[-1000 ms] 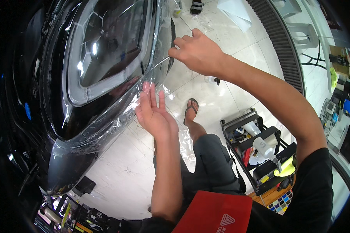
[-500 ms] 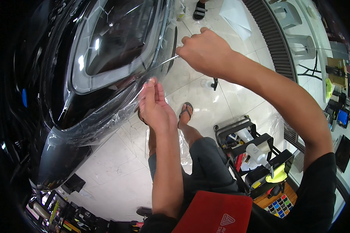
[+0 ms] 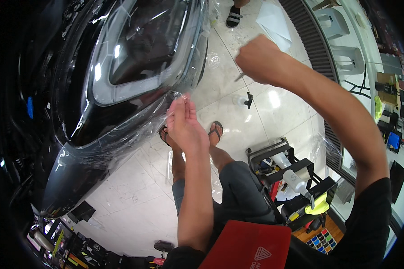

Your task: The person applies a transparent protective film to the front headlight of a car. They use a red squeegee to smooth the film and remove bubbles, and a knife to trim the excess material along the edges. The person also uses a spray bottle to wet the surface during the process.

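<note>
A clear plastic film (image 3: 141,127) covers a black car's headlight (image 3: 141,54) and hangs loose along its lower edge. My left hand (image 3: 186,125) pinches the film's edge between thumb and fingertips, just below the headlight's lower corner. Out to the right, over the floor, my right hand (image 3: 261,60) is closed round a thin metal blade-like tool (image 3: 239,78). Only the tool's short, blurred end sticks out of the fist, clear of the film. The rest of it is hidden by my fingers.
A black tool cart (image 3: 274,157) with a white spray bottle (image 3: 296,181) and a yellow cloth (image 3: 317,204) stands at the right. Another bottle with a black trigger (image 3: 248,99) is on the tiled floor. A person's sandalled foot (image 3: 233,17) shows at the top.
My right hand has swung away from the film to the right, taking the tool with it. My left hand keeps its pinch, and the view has shifted slightly.
</note>
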A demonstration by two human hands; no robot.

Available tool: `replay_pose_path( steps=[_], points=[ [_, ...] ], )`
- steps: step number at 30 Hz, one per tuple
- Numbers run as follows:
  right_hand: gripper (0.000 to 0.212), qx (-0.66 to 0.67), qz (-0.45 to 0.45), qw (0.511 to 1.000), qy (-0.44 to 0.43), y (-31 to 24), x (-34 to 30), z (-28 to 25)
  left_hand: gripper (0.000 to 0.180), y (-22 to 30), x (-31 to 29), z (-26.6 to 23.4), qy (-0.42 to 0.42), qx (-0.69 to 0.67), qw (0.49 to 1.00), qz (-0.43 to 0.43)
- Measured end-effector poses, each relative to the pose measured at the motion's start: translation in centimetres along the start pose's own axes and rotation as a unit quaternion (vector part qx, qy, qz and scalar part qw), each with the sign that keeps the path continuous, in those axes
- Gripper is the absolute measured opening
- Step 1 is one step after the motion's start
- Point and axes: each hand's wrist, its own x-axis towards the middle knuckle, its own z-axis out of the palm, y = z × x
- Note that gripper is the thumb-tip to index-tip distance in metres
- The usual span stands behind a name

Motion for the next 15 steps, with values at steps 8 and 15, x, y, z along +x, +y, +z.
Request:
replay_pose_path(
  steps=[8,15],
  points=[
    [0.019,0.307,0.145,0.941,-0.005,-3.9,-8.7,13.4,0.021,1.7,0.6,-4.1,0.023,0.114,0.993,-0.008],
    [0.025,0.521,0.252,0.813,-0.059,-12.2,-21.3,18.2,0.013,9.6,-0.9,-14.2,0.113,0.232,0.966,0.027]
  ],
)
